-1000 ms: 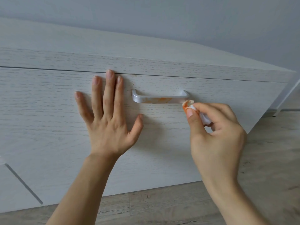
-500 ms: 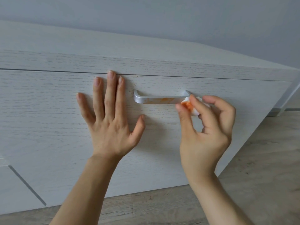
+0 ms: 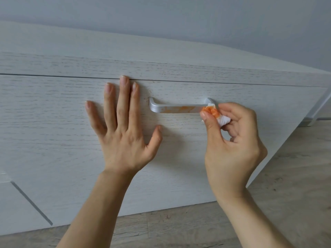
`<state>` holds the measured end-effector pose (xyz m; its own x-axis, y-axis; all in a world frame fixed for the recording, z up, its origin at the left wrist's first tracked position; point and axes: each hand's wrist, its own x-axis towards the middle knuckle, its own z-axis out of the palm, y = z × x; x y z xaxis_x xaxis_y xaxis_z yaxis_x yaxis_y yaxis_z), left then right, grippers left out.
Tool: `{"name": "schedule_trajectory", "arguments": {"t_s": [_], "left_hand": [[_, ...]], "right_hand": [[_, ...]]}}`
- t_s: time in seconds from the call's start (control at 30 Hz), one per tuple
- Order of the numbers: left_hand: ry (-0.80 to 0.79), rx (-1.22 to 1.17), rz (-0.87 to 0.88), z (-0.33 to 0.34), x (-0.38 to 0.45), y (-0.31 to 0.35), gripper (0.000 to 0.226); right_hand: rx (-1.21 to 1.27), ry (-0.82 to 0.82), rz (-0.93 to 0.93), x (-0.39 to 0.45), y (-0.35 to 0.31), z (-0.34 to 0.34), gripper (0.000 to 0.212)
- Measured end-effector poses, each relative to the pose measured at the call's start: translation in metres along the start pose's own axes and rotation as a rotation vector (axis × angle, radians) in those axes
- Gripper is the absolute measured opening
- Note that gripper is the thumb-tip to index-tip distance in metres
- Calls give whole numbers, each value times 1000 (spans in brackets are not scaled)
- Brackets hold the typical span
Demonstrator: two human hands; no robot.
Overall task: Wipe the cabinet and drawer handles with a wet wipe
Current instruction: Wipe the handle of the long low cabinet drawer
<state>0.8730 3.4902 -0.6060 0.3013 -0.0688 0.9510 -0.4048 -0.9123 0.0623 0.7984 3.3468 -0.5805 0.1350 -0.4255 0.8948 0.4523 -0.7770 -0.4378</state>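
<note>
- Pinching the wipe [image 3: 217, 116] between thumb and fingers, my right hand [image 3: 232, 140] presses it on the handle's [image 3: 179, 108] right end.
- Left of that, orange smears along the handle.
- Further left, my left hand [image 3: 123, 138] lies spread flat on the drawer [image 3: 53, 122].

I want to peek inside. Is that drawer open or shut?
Shut. The drawer front sits flush under the top, with only a thin line above it.
</note>
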Motion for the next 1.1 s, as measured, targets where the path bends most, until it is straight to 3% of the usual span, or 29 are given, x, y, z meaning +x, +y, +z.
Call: {"name": "schedule_trajectory", "arguments": {"t_s": [0.1,0.4,0.8,1.1], "left_hand": [[2,1,3,0,0,0,80],[-5,-4,1,0,0,0,80],[-27,-21,-7,-1,0,-2,80],[-41,-40,11,-3,1,-2,80]], "right_hand": [[61,9,24,2,1,0,6],[-150,-55,-265,3,3,-3,7],[56,-38,59,-1,-15,4,12],[55,-16,107,-6,-19,7,12]]}}
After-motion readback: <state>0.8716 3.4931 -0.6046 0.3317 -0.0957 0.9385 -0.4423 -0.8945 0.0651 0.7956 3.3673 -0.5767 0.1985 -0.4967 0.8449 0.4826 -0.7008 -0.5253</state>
